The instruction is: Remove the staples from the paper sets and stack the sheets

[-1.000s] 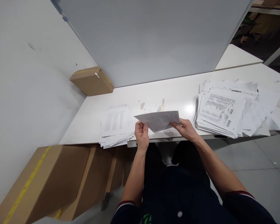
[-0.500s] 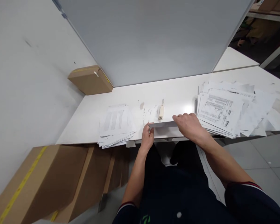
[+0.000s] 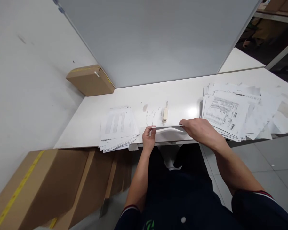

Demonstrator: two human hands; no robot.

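Note:
Between my two hands, sheets of paper (image 3: 169, 127) stand nearly edge-on above the front of the white table. My left hand (image 3: 149, 136) pinches the left end of the sheets between thumb and fingers. At the right end, my right hand (image 3: 196, 130) is closed on the same sheets from above. One sheet bows away from the others in the middle. Just beyond them lies a small cream stapler (image 3: 165, 114). How many sheets I hold cannot be made out.
A neat pile of printed papers (image 3: 120, 126) lies left, a larger spread pile (image 3: 227, 111) right. A cardboard box (image 3: 91, 81) sits in the back left corner before a grey panel (image 3: 158, 41). Large cartons (image 3: 55, 185) stand below left of the white table (image 3: 73, 127).
The sheets now show as a thinner edge, with one bowing in the middle. My right hand has shifted slightly right, my left slightly left. Both keep their grip.

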